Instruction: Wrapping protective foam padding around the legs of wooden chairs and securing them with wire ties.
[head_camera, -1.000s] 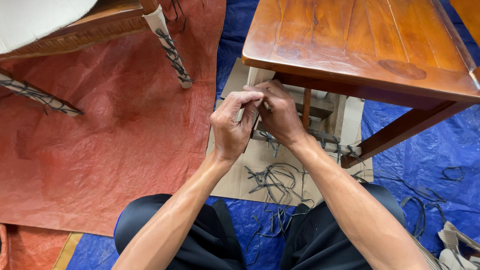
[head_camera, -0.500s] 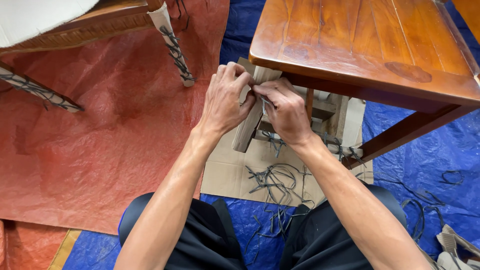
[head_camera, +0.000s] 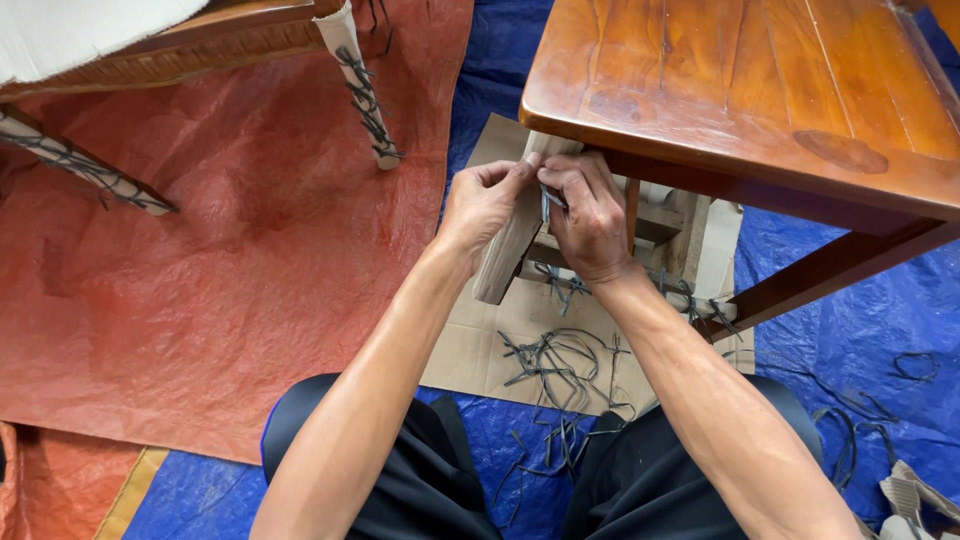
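Both forearms reach forward from the lap and converge under the near corner of a polished wooden table (head_camera: 760, 90), wrists slightly bent so the hands meet at the top of its paper-wrapped leg (head_camera: 505, 260). The left hand (head_camera: 482, 205) curls around the leg's upper end, thumb and forefinger pinched together at the wrapping's edge. The right hand (head_camera: 590, 215) sits just beside it, knuckles up, fingers bent and pinching the same spot, where a thin dark strip (head_camera: 547, 203) shows between the two hands; which fingers actually clamp it I cannot tell. The wrapped leg slants down and to the left from the tabletop corner, its lower end above a flat sheet of cardboard (head_camera: 470, 350) on the floor.

Cut dark strips (head_camera: 555, 360) lie scattered on the cardboard and on the blue tarp (head_camera: 850, 310) in front of the knees. More strips bind the other wrapped leg (head_camera: 715, 255) and the lower rail behind. To the left, on a red tarp (head_camera: 220, 290), stands another piece of furniture whose wrapped legs (head_camera: 360, 85) are tied with the same dark strips.
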